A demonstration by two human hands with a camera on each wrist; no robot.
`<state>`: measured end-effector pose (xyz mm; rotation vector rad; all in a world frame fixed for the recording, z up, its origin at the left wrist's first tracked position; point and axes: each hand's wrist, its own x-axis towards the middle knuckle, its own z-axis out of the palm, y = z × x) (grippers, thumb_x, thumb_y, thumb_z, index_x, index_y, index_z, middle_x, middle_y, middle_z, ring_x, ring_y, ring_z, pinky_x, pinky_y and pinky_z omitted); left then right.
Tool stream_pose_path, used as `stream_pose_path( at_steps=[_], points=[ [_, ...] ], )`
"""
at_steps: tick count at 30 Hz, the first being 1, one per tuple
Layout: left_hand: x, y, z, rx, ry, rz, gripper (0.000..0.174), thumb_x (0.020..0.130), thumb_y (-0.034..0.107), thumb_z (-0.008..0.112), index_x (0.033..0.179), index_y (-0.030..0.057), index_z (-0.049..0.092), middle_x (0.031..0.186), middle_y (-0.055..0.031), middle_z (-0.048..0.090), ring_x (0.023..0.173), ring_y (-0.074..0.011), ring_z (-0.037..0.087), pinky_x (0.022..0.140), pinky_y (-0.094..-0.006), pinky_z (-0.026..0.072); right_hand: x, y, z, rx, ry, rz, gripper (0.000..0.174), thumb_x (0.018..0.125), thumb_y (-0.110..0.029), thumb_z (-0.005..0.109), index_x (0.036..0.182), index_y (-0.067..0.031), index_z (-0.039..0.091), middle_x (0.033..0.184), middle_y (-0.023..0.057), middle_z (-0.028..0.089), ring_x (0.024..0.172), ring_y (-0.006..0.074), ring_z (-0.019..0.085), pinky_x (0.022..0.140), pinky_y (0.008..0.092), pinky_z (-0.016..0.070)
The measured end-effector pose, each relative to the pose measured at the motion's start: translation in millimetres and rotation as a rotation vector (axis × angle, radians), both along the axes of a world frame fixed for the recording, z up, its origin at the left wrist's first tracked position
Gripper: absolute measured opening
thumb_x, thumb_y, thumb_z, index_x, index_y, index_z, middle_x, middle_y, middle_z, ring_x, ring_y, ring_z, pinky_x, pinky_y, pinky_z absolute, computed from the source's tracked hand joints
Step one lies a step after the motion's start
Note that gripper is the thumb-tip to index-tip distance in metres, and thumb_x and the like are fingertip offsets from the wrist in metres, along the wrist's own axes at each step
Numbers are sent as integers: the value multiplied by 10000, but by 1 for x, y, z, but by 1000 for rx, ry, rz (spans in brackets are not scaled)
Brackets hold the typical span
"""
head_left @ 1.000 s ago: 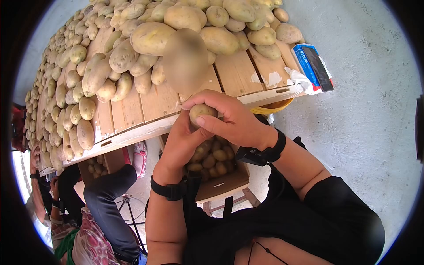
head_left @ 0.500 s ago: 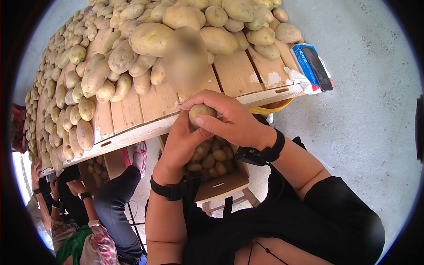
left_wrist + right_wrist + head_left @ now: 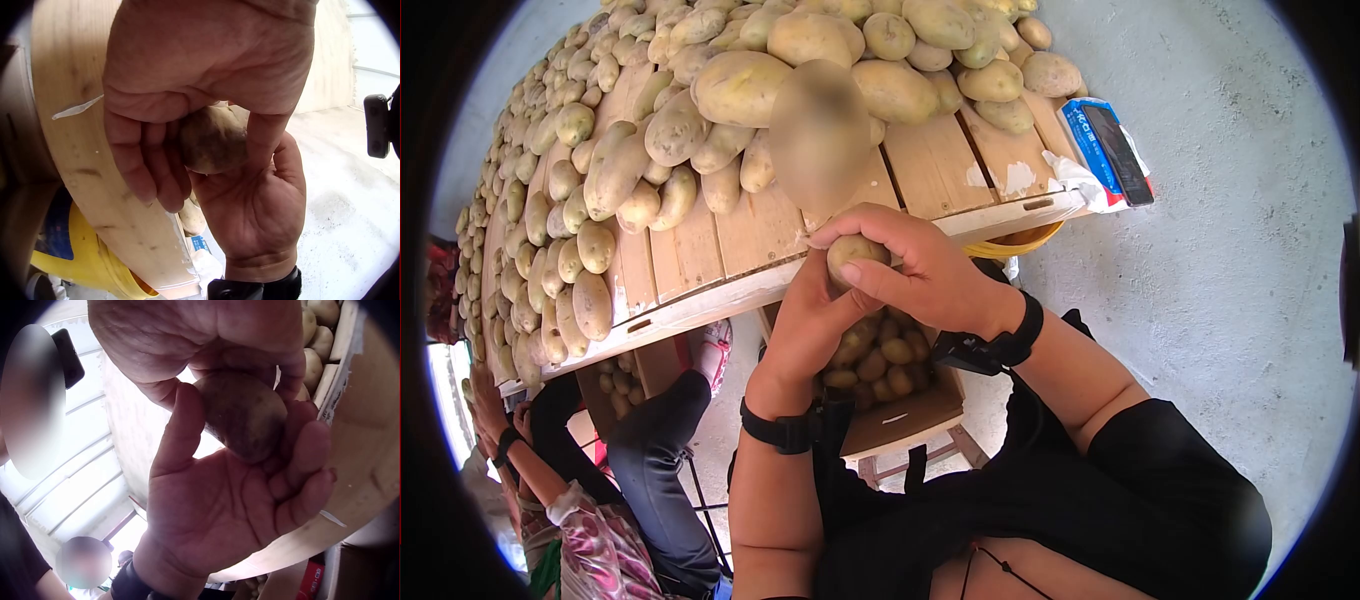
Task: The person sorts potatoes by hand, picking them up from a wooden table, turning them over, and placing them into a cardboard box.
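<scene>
In front of the table's edge, both hands hold one potato (image 3: 855, 258) between them. My left hand (image 3: 808, 315) cups it from the left and below, its fingers bent up around the side in the right wrist view. My right hand (image 3: 945, 275) grips it from the right, forefinger arched over the far side and thumb lying across the near face. Dark patches mark the underside of the potato (image 3: 244, 415) in the right wrist view. The left wrist view shows its brownish skin between the two palms.
A large heap of potatoes (image 3: 745, 88) covers much of the slatted wooden table (image 3: 685, 245). A phone (image 3: 1118, 155) on a blue box lies at its right corner. Beneath stand a crate of potatoes (image 3: 905, 425) and a yellow bucket (image 3: 94, 256). Another person (image 3: 590, 520) sits at the left.
Both hands and the potato stay nearly still. At the left, the other person's arms and legs have shifted, one hand now raised at the table's edge.
</scene>
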<state>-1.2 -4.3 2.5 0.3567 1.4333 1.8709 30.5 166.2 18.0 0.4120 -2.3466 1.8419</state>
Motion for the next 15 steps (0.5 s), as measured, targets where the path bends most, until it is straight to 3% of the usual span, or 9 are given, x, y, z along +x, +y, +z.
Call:
stream_pose_path(
  at_steps=[2, 5, 14, 15],
  points=[
    [0, 1, 0, 6, 2, 4, 671, 908, 352, 738, 1391, 12, 421, 1206, -57, 608, 1094, -155, 607, 909, -302, 516, 0, 0, 0, -1, 4, -2, 306, 920, -209, 604, 1182, -51, 625, 1045, 134, 639, 920, 259, 610, 834, 352, 485],
    [0, 1, -1, 16, -7, -4, 661, 911, 355, 734, 1384, 10, 428, 1211, -59, 608, 1095, -157, 610, 908, -305, 518, 1, 5, 8, 61, -96, 63, 324, 953, -177, 578, 1238, -25, 599, 1184, 119, 645, 1103, 222, 604, 977, 333, 453],
    [-1, 1, -4, -7, 30, -1, 627, 928, 346, 715, 1367, -6, 437, 1206, -76, 617, 1096, -173, 624, 915, -315, 529, 1, 6, 6, 41, -104, 66, 326, 961, -188, 570, 1242, -27, 598, 1185, 116, 644, 1100, 215, 603, 975, 330, 453],
    [-1, 1, -3, -3, -1, 0, 619, 920, 319, 728, 1355, -15, 441, 1204, -79, 611, 1091, -165, 614, 915, -305, 517, 1, 5, 4, 22, -85, 49, 318, 955, -198, 576, 1227, -36, 605, 1140, 121, 644, 1048, 225, 605, 932, 337, 462]
  ],
)
